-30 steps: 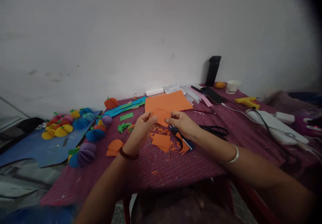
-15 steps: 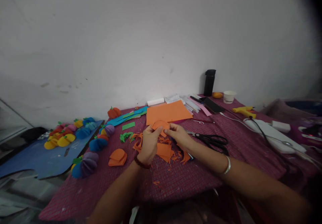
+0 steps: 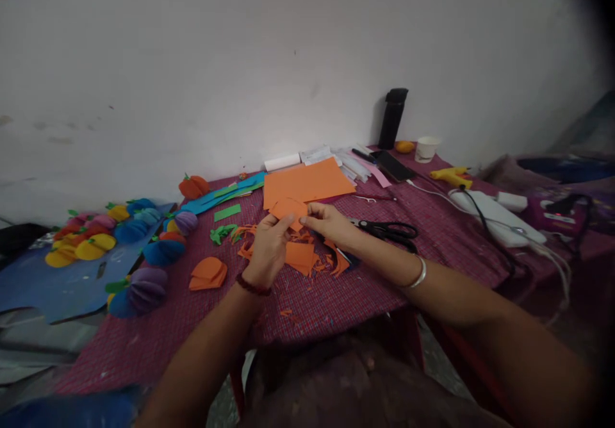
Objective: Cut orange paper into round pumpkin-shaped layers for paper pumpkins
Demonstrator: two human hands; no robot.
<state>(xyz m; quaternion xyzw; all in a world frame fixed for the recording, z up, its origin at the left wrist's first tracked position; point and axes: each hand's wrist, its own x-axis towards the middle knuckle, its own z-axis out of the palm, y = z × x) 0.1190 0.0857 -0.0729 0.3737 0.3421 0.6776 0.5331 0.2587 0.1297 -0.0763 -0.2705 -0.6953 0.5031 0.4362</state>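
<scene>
Between my hands is a rounded orange paper cutout (image 3: 288, 208), held above a heap of orange scraps. My left hand (image 3: 271, 245) pinches its lower left side, thumb on top. At its right edge my right hand (image 3: 329, 224) grips it with thumb and fingers; whether it is one layer or more I cannot tell. Below lie a square orange paper piece (image 3: 300, 257) and curled orange offcuts (image 3: 339, 261). To the left of my left hand rests a small stack of rounded orange cutouts (image 3: 208, 273). Black-handled scissors (image 3: 391, 229) lie right of my right hand.
Large orange sheets (image 3: 307, 181) lie toward the wall. Colourful paper pumpkins (image 3: 147, 289) stand at the left, several on a blue board (image 3: 43, 290). At the right are a yellow glue gun (image 3: 451, 175), a white power strip (image 3: 504, 220) with cables, a paper cup (image 3: 426, 150) and a black bottle (image 3: 393, 120).
The camera view has tilted down and shifted right, so the table sits higher and further left. Both hands still hold the orange cutout, which now shows more of its flat face.
</scene>
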